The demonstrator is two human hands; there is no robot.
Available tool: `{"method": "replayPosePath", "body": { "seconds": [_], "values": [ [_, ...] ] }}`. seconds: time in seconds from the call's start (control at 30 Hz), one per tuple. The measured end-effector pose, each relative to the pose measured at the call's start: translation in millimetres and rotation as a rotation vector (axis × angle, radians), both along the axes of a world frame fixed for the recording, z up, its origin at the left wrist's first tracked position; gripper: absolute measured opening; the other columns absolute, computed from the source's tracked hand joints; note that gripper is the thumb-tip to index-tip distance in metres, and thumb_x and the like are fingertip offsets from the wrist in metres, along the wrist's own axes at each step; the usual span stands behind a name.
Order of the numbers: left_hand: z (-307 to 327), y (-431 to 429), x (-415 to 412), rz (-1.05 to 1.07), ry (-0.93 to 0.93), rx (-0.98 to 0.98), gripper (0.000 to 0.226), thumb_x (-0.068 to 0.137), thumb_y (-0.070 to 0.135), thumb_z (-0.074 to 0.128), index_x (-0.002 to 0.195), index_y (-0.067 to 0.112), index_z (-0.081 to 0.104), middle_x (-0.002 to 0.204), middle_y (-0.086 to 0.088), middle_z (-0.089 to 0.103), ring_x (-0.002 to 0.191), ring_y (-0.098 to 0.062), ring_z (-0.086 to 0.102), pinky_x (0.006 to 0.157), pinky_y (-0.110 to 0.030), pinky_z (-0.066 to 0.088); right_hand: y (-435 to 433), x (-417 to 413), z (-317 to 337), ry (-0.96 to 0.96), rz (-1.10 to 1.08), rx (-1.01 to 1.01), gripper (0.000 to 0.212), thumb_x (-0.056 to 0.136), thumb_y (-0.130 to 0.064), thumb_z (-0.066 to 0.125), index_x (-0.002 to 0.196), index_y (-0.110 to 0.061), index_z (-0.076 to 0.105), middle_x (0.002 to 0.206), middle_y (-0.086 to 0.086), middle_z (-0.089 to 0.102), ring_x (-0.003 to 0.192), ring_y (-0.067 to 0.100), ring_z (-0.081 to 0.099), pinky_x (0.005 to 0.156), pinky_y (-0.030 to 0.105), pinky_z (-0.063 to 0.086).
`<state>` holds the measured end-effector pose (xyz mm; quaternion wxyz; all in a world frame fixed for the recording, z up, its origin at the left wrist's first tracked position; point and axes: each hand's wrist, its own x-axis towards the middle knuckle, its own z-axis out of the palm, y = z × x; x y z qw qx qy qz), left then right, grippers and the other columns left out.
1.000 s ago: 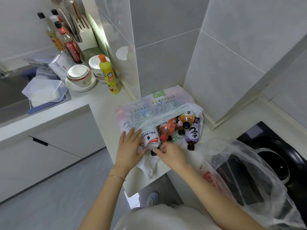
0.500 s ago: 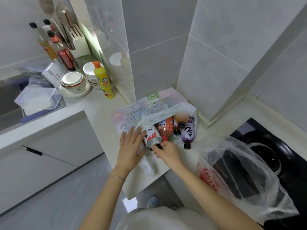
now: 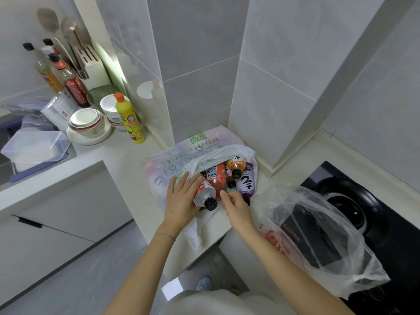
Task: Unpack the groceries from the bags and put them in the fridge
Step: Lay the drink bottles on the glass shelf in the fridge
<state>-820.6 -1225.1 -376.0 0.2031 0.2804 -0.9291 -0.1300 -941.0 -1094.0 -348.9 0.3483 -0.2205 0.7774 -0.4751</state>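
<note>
A white grocery bag (image 3: 197,151) with green print lies open on the counter corner. Several drink bottles lie in its mouth. My left hand (image 3: 181,201) grips a white-and-red labelled bottle (image 3: 204,194), whose black cap points toward me. My right hand (image 3: 236,205) hovers just right of it with loosely bent fingers and holds nothing. Its fingertips are close to a red-orange bottle (image 3: 216,180). An orange bottle (image 3: 236,164) and a purple bottle (image 3: 246,185) lie beside that one. No fridge is in view.
A clear plastic bag (image 3: 318,235) with dark contents sits to the right, over the black stove (image 3: 363,212). At the back left stand a yellow dish-soap bottle (image 3: 129,119), stacked bowls (image 3: 87,123), a plastic container (image 3: 36,146) and sauce bottles (image 3: 66,78). Tiled walls box in the corner.
My left hand has wrapped round the white-and-red bottle and drawn it out toward me. My right hand has let go of its cap end and shifted right toward the other bottles.
</note>
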Motion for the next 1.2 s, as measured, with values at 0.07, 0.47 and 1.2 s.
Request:
{"method": "replayPosePath", "body": {
  "seconds": [0.07, 0.47, 1.2],
  "values": [
    [7, 0, 3, 0.011, 0.034, 0.011, 0.071, 0.066, 0.025, 0.086, 0.13, 0.022, 0.056, 0.137, 0.004, 0.057, 0.136, -0.032, 0.042, 0.114, -0.051, 0.019, 0, -5, -3, -0.019, 0.019, 0.04, 0.028, 0.098, -0.042, 0.047, 0.103, -0.016, 0.054, 0.087, -0.007, 0.057, 0.086, 0.012, 0.057, 0.072, 0.023, 0.041],
    [43, 28, 18, 0.066, 0.263, 0.334, 0.055, 0.06, 0.062, 0.08, 0.1, 0.027, 0.065, 0.093, 0.016, 0.065, 0.088, -0.005, 0.059, 0.083, -0.033, 0.048, 8, -7, 23, -0.138, 0.286, -0.307, 0.051, 0.081, -0.048, 0.065, 0.129, -0.037, 0.051, 0.135, -0.013, 0.053, 0.125, 0.001, 0.049, 0.103, 0.024, 0.042],
    [8, 78, 35, 0.343, 0.327, 0.667, 0.054, 0.068, 0.04, 0.084, 0.113, 0.036, 0.055, 0.108, 0.021, 0.065, 0.1, 0.001, 0.06, 0.084, -0.026, 0.051, -2, -7, -2, -0.044, 0.082, -0.15, 0.014, 0.095, -0.033, 0.058, 0.105, -0.023, 0.061, 0.106, -0.005, 0.063, 0.102, 0.012, 0.059, 0.091, 0.028, 0.047]
  ]
}}
